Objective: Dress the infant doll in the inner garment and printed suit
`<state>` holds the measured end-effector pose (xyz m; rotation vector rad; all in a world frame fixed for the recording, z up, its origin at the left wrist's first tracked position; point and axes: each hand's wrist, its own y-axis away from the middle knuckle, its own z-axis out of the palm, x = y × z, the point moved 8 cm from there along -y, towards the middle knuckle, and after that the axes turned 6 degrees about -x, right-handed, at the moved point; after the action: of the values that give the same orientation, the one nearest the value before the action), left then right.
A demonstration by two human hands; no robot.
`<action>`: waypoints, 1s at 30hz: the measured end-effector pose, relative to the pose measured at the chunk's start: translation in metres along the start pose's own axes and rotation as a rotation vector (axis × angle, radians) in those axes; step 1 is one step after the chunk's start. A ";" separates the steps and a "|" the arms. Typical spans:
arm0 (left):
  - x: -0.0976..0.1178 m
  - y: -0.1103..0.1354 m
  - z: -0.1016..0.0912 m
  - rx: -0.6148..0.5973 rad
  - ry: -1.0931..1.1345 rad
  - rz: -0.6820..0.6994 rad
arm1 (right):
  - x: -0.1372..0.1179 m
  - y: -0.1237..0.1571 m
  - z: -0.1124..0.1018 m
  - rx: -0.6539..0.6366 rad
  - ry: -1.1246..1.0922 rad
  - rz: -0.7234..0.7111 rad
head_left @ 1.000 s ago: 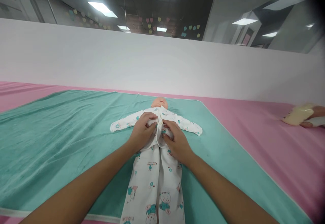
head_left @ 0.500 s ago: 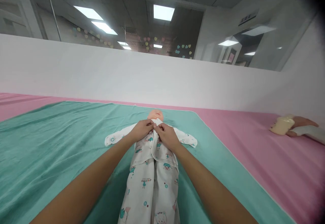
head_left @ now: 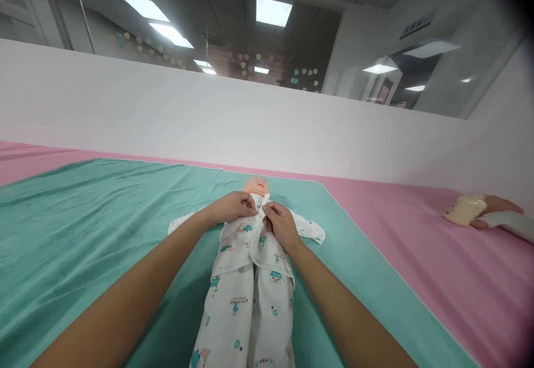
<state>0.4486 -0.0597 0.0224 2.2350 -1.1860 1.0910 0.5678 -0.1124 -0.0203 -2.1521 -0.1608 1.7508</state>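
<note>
A baby doll (head_left: 256, 186) lies on its back on a teal sheet (head_left: 125, 206), its head toward the white wall. It wears a white printed baby shirt (head_left: 240, 245) and matching trousers (head_left: 233, 307). My left hand (head_left: 234, 206) pinches the shirt's front opening just below the neck, on the left. My right hand (head_left: 283, 224) pinches the opposite front edge, fingers bent. A narrow strip of white cloth shows between my fingertips; the exact fastening is too small to make out. The doll's sleeves stretch out to both sides, and my left forearm partly covers the left one.
Pink cloth (head_left: 400, 229) lies under and around the teal sheet. At the far right rests a pale yellow object (head_left: 464, 210) against skin-toned and whitish shapes I cannot identify. A white wall (head_left: 187, 117) with glass above stands behind.
My hands have drawn slightly apart at the shirt's neckline, so the white strip between them shows more. My left forearm now covers more of the left sleeve. The camera view has shifted slightly.
</note>
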 end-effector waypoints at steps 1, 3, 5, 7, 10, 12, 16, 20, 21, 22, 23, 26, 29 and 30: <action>0.003 0.000 0.000 0.018 -0.005 0.005 | -0.002 0.001 0.000 0.000 0.003 -0.019; 0.007 0.000 0.001 0.048 0.059 0.025 | -0.004 0.002 0.000 -0.004 0.013 -0.043; 0.008 0.001 0.001 0.081 0.153 0.033 | -0.005 0.002 0.000 -0.004 0.018 -0.047; 0.005 0.000 0.003 0.101 0.198 0.015 | -0.005 0.003 0.000 -0.001 0.019 -0.039; 0.001 -0.001 0.004 0.124 0.208 -0.002 | -0.004 0.003 -0.001 0.009 0.024 -0.031; -0.002 -0.002 0.005 0.134 0.223 -0.002 | -0.003 0.004 -0.002 0.017 0.028 -0.026; -0.007 -0.004 0.004 0.133 0.250 -0.012 | 0.001 0.005 -0.004 0.029 -0.004 -0.010; -0.007 -0.005 0.005 0.125 0.249 -0.006 | 0.003 0.004 -0.004 0.034 -0.071 -0.014; -0.007 -0.005 0.005 0.124 0.243 -0.006 | 0.004 0.003 -0.003 0.033 -0.090 -0.016; -0.007 -0.004 0.005 0.125 0.237 -0.011 | 0.004 0.002 -0.003 0.031 -0.110 -0.016; -0.007 -0.004 0.005 0.127 0.232 -0.017 | 0.005 0.001 -0.002 0.030 -0.129 -0.013; -0.006 -0.003 0.005 0.133 0.247 -0.022 | 0.006 0.000 -0.001 0.023 -0.166 -0.004; -0.005 -0.002 0.005 0.118 0.280 -0.009 | 0.005 0.000 0.000 0.005 -0.191 -0.014; -0.004 -0.002 0.005 0.111 0.286 -0.006 | 0.005 0.000 0.000 0.002 -0.200 -0.016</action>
<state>0.4507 -0.0598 0.0158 2.0705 -1.0201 1.4484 0.5685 -0.1108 -0.0252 -1.9657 -0.2265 1.9542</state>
